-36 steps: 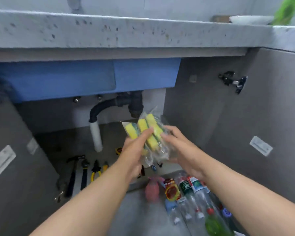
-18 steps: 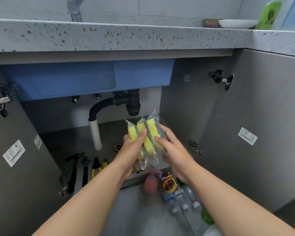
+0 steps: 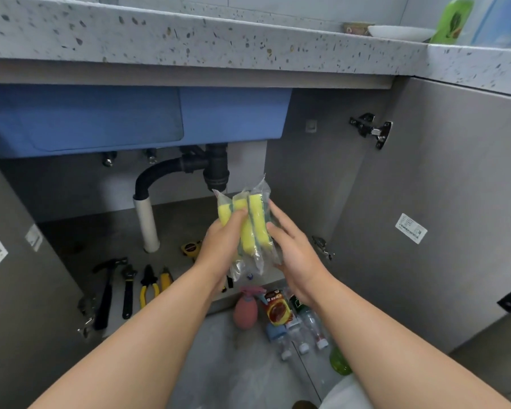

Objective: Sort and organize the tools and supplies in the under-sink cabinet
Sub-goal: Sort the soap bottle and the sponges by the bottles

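You're holding bagged yellow sponges [image 3: 253, 228] upright in mid-air, just below drain trap [image 3: 217, 172]. Left hand [image 3: 222, 245] gripping front, thumb across, fingers curling behind. Right hand [image 3: 296, 256] pinching right edge, fingers nearly straight. Hammer [image 3: 106, 290], pliers [image 3: 148, 286] lying on cabinet floor [image 3: 101, 240], left.

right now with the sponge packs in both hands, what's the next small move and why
Probably lower the sponge packs onto the bare cabinet floor right of the white pipe. Both the left hand and right hand hold them above it, and the hammer and pliers already line the front left.
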A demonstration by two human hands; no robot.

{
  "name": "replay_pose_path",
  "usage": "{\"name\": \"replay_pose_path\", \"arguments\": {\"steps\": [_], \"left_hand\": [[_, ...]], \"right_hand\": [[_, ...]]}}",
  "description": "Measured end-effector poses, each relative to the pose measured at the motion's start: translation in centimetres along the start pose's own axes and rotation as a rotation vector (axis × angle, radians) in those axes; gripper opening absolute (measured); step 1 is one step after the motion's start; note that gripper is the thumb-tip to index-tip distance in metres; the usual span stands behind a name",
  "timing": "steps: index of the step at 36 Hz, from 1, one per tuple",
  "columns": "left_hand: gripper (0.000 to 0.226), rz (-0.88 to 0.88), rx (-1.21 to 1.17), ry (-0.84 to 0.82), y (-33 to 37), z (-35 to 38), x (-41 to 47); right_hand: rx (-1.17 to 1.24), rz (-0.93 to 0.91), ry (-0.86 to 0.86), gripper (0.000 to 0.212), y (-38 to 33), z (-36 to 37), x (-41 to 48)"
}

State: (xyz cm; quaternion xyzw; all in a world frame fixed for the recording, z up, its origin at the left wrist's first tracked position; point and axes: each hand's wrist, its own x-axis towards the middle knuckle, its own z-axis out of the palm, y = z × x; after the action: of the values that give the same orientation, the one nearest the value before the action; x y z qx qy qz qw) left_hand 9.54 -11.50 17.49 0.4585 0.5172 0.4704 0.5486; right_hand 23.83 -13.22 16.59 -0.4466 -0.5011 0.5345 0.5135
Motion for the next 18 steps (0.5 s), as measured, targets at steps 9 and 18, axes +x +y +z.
{"name": "replay_pose_path", "arguments": {"steps": [9,18], "left_hand": [[0.094,0.030,-0.017,-0.022,0.1,0.8,-0.5],[0.060,-0.046,-0.306,-0.346,0.6,1.3,-1.2]], "right_hand": [[-0.426,-0.246,0.108,0.087,-0.1,0.0,-1.3],[-0.102,0.225,-0.119,0.088,-3.5,-4.2,-1.3]]}}
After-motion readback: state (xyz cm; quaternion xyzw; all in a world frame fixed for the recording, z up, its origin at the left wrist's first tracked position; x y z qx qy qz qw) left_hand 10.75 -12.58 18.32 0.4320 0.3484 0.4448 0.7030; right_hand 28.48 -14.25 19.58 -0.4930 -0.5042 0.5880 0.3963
